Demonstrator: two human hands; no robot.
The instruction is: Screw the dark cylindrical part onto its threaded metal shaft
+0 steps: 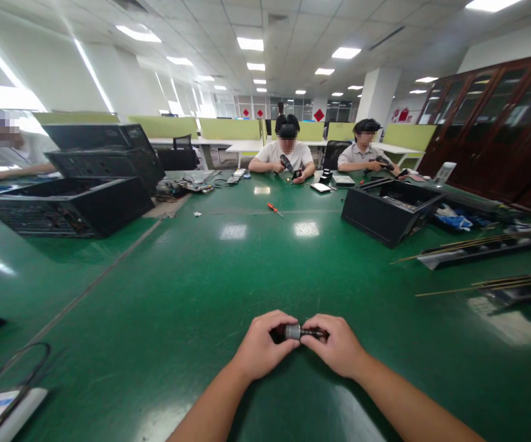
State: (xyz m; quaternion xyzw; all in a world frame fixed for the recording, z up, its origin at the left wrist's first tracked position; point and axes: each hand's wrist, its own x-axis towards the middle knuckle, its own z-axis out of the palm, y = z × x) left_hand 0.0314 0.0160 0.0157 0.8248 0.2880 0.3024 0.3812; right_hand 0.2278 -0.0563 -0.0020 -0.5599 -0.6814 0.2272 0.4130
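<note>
Low in the head view, just above the green table (247, 270), my two hands meet at a small metal part with a silver-grey cylinder (293, 332) and a thin dark ribbed shaft (310, 333). My left hand (265, 345) is closed around the cylinder end, with thumb and fingers curled over it. The shaft end sits in the pinch of my right hand (336, 345). Both hands' fingertips almost touch at the middle of the part. Its two outer ends are partly hidden in my palms, and its exact kind cannot be made out.
Farther out lies an orange screwdriver (273, 209). Black computer cases stand left (104, 202) and right (375, 212). Thin rods on a dark tray (468, 253) lie at right. A white box with a cable (11, 414) is at lower left. Several co-workers (286, 153) sit around the table.
</note>
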